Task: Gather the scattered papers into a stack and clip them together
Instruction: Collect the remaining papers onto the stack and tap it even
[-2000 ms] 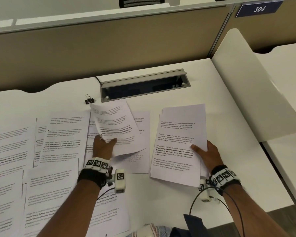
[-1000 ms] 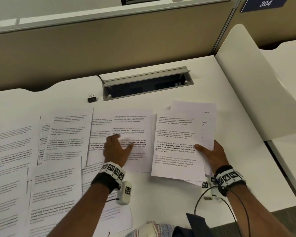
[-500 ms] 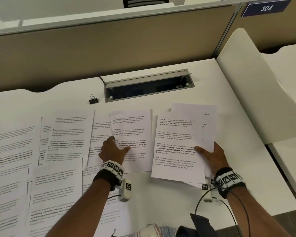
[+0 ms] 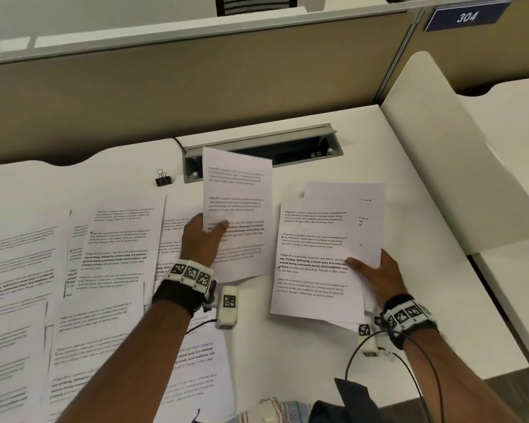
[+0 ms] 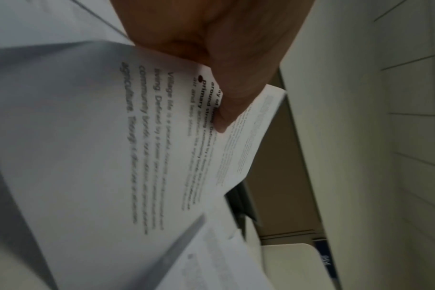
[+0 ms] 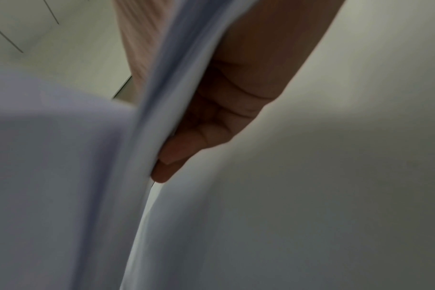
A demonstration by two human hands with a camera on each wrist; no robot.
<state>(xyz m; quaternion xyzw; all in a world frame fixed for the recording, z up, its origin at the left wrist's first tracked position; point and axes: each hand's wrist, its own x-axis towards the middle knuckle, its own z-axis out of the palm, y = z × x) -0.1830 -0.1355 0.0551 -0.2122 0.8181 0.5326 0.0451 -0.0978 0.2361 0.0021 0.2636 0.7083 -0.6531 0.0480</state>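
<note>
A white desk (image 4: 409,209) carries scattered printed sheets (image 4: 110,254) across its left half, a black binder clip (image 4: 163,179) near the back, and a recessed grey cable tray (image 4: 303,148).

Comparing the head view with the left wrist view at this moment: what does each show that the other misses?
Only the head view shows the right hand holding the gathered stack, the binder clip lying untouched on the desk, and the scattered sheets left of it. Only the left wrist view shows the grip close up: the thumb pressed on the printed face. Both show the left hand pinching one lifted sheet.
</note>
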